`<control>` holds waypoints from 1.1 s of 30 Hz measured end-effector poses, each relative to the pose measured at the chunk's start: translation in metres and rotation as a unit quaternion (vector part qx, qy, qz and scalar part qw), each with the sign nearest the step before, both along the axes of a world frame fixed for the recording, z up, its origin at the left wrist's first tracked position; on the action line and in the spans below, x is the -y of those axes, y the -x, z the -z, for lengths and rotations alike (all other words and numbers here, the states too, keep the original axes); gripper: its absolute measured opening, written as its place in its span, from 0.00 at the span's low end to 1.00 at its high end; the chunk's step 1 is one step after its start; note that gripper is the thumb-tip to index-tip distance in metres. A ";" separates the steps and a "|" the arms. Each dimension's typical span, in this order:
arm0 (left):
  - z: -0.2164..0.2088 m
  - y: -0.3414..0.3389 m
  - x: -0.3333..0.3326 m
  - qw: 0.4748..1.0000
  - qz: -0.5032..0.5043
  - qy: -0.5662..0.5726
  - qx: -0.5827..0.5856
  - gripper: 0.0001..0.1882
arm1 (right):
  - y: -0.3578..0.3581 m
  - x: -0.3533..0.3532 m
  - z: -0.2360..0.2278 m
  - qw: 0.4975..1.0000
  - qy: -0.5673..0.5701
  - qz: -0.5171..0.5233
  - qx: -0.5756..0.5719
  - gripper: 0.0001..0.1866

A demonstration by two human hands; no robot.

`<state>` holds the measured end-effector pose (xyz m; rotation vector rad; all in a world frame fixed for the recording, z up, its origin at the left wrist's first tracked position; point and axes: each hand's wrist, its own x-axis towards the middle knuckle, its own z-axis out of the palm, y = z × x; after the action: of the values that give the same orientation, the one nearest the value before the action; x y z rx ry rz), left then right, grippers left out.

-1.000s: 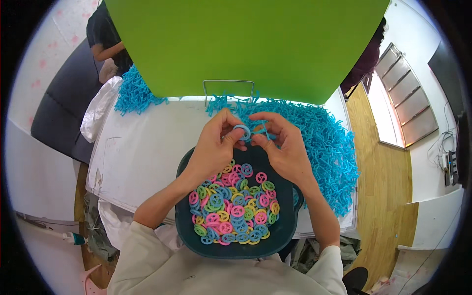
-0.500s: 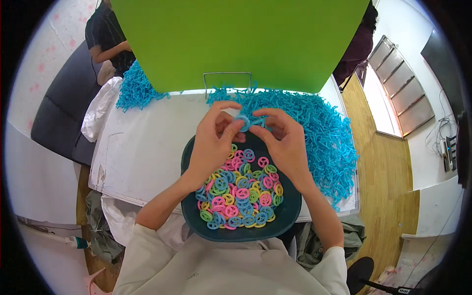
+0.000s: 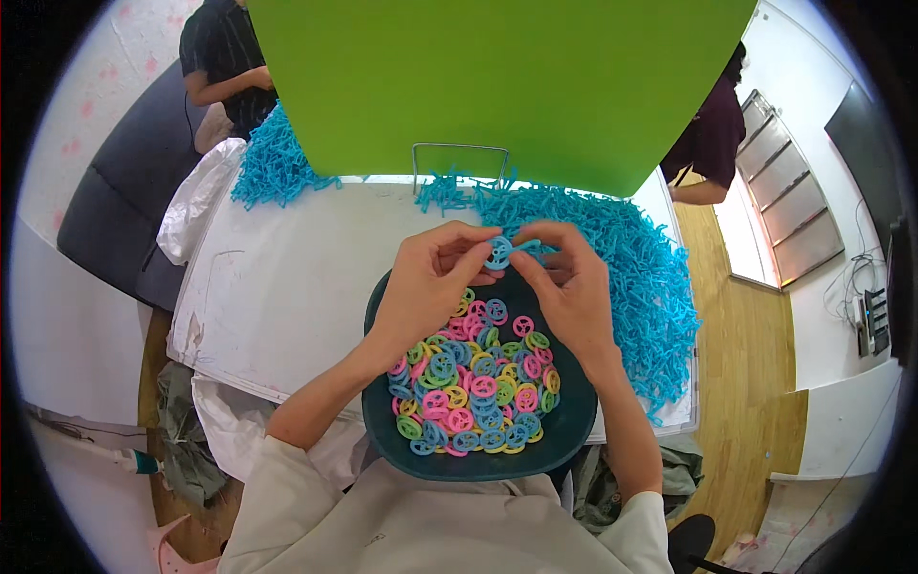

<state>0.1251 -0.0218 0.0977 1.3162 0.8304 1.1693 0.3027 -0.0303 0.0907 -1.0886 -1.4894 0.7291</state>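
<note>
Above the far rim of a dark green basin [image 3: 576,411], both my hands meet. My left hand [image 3: 427,282] pinches a small blue plastic wheel [image 3: 498,253] with spokes between thumb and fingers. Beside it, my right hand [image 3: 571,287] is closed on a short blue plastic stick [image 3: 529,247], its inner end close against the wheel. Whether the two pieces are joined, I cannot tell. Below my hands the basin holds many loose small wheels [image 3: 485,386] in pink, blue, yellow and green.
A large pile of blue sticks [image 3: 641,297] covers the right of the white table [image 3: 277,277]; a smaller stick pile [image 3: 273,165] lies far left. A green panel [image 3: 497,86] with a wire handle [image 3: 461,146] stands behind. People are at both far sides.
The blue wheel has turned to show its spoked face, and the stick shows more clearly. The whole view has shifted slightly. More of the person at far right has come into sight.
</note>
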 end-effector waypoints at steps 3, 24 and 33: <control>0.003 0.001 -0.001 1.000 -0.002 -0.005 -0.025 0.13 | -0.007 -0.001 0.000 0.992 -0.078 0.005 0.095 0.09; 0.004 -0.006 0.004 0.996 0.013 0.085 0.024 0.14 | -0.006 0.012 0.004 0.999 0.020 0.036 0.022 0.06; 0.007 -0.002 -0.001 0.998 0.015 0.030 -0.050 0.12 | -0.013 0.007 0.013 0.993 -0.058 -0.033 0.093 0.08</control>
<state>0.1276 -0.0208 0.0903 1.3425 0.9083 1.0544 0.3160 -0.0373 0.0780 -1.0446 -1.7116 0.5915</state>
